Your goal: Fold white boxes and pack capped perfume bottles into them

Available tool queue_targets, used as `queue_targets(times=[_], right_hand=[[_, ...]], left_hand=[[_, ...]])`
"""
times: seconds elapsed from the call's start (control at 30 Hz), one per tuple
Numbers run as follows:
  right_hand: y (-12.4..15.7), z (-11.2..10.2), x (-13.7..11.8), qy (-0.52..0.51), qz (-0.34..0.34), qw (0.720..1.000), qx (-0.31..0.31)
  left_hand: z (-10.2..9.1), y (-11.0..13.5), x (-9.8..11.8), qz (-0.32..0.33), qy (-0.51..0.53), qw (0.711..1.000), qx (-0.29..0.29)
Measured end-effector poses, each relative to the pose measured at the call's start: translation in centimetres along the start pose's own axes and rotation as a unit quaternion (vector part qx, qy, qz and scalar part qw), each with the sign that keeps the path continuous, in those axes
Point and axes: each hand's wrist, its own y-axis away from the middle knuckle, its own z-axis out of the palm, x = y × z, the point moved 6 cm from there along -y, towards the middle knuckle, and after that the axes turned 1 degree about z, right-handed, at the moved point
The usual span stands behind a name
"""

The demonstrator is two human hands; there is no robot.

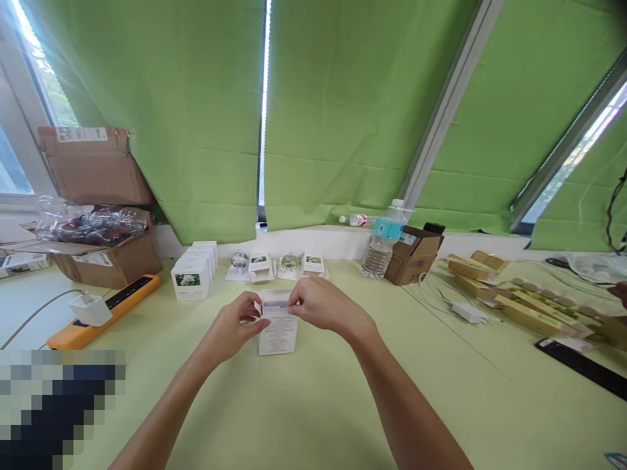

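1. Left hand [238, 328] pinches the left edge of the box [277, 338]; a loose hold might let it twist.
2. Right hand [321, 303] pinches its upper right edge, box between both hands; hard pressing could crease it.
3. Packs [191, 289] beyond-left of the box: a bump might topple them.

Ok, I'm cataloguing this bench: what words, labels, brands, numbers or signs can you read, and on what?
No text is legible.
Handled white box: print too small.
White box stack: too small.
Two small boxes right of the stack: too small.
Large bottle: blurred label.
Lying bottle: blurred label.
Open carton: blurred labels.
Brown box: blurred label.
Left-edge box: blurred.
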Motion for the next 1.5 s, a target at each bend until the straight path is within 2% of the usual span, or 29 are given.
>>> queue_targets(times=[0.27, 0.53, 0.73, 1.0, 1.27, 1.5], right_hand=[[-0.1, -0.2, -0.7, 0.034, 0.01, 0.998, 0.059], [-0.3, 0.4, -0.7, 0.063, 0.014, 0.997, 0.047], [0.0, -0.2, -1.2, 0.095, 0.019, 0.991, 0.094], [-0.3, 0.7, -1.5, 0.111, 0.009, 0.992, 0.06], [-0.3, 1.0, -1.7, 0.114, 0.03, 0.992, 0.042], [0.1, 1.3, -1.3, 0.082, 0.045, 0.996, -0.009]], left_hand=[[0.0, 0.0, -0.1, 0.0, 0.0, 1.0, -0.003], [0.0, 0.0, -0.1, 0.007, 0.005, 1.0, -0.004], [0.0, 0.1, -0.2, 0.007, 0.002, 1.0, -0.007], [-0.1, 0.2, 0.2, 0.006, -0.01, 1.0, 0.005], [-0.2, 0.3, 0.3, 0.009, -0.008, 1.0, 0.017], [-0.1, 0.2, 0.2, 0.006, -0.024, 1.0, 0.011]])
